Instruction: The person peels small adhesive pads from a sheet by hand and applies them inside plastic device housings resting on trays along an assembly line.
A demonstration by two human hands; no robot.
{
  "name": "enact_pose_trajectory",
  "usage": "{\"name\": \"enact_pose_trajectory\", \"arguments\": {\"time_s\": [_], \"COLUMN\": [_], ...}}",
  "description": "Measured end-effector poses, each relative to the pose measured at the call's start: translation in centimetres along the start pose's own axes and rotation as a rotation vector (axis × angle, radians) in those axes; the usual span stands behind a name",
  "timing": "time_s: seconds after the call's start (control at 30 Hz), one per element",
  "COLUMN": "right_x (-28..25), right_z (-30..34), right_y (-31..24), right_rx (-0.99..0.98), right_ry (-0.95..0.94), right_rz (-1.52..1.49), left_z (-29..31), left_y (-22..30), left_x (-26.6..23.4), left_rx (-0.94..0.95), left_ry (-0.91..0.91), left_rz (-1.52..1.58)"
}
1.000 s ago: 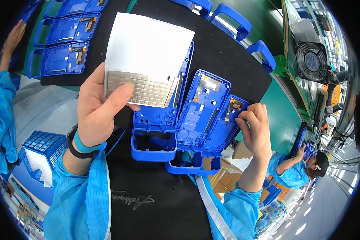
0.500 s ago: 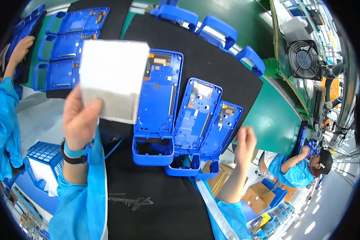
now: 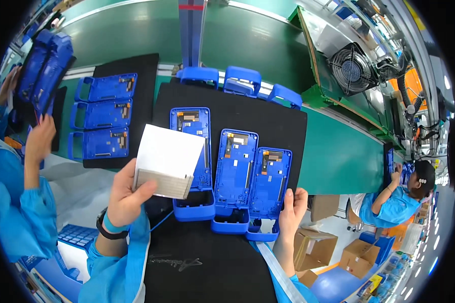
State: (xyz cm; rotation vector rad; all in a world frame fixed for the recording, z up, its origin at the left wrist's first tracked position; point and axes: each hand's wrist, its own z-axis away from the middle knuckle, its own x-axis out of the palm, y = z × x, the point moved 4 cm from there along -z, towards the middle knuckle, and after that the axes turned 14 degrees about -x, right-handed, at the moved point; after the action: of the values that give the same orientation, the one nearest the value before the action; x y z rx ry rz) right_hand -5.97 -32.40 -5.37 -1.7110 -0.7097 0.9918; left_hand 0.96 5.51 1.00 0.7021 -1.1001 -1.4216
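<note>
My left hand (image 3: 128,194) grips a thick stack of white sheets (image 3: 171,151) by its lower left edge, thumb on the layered side. The stack is held above the left blue plastic housing (image 3: 192,166) and hides part of it. Beside that lie a middle blue housing (image 3: 235,171) and a right blue housing (image 3: 270,184), open side up, with flat orange-brown ribbon cables inside. At the right housing's lower right edge is my right hand (image 3: 292,214), thumb and fingers apart, nothing visible in it; whether it touches the housing I cannot tell.
A black mat (image 3: 293,131) lies under the housings on a green bench (image 3: 338,166). Several blue frames (image 3: 242,78) line its far edge. More housings (image 3: 106,113) lie at left, near a co-worker's hand (image 3: 40,136). A fan (image 3: 353,69) stands far right; cardboard boxes (image 3: 359,256) sit below.
The view has shifted, so the bench appears lower. My left hand has lowered the stack and tilted it. My right hand has come in to the right housing's edge. The co-worker at left lifts blue housings.
</note>
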Motion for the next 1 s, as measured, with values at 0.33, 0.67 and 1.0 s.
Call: {"name": "enact_pose_trajectory", "arguments": {"time_s": [0.33, 0.67, 1.0], "right_x": [0.9, -2.6, -12.5], "right_z": [1.4, -0.5, -0.4], "right_y": [-1.3, -4.8, -5.9], "right_rx": [0.374, 0.036, -0.022], "right_ry": [-0.257, -0.095, 0.199], "right_rz": [-0.386, -0.479, -0.462], "left_z": [0.2, 1.2, -2.1], "left_y": [0.3, 1.8, 7.0], "left_x": [-1.0, 1.7, 11.7], "left_rx": [-0.055, 0.03, 0.011], "left_ry": [-0.171, -0.139, -0.528], "left_rz": [0.12, 0.177, 0.161]}}
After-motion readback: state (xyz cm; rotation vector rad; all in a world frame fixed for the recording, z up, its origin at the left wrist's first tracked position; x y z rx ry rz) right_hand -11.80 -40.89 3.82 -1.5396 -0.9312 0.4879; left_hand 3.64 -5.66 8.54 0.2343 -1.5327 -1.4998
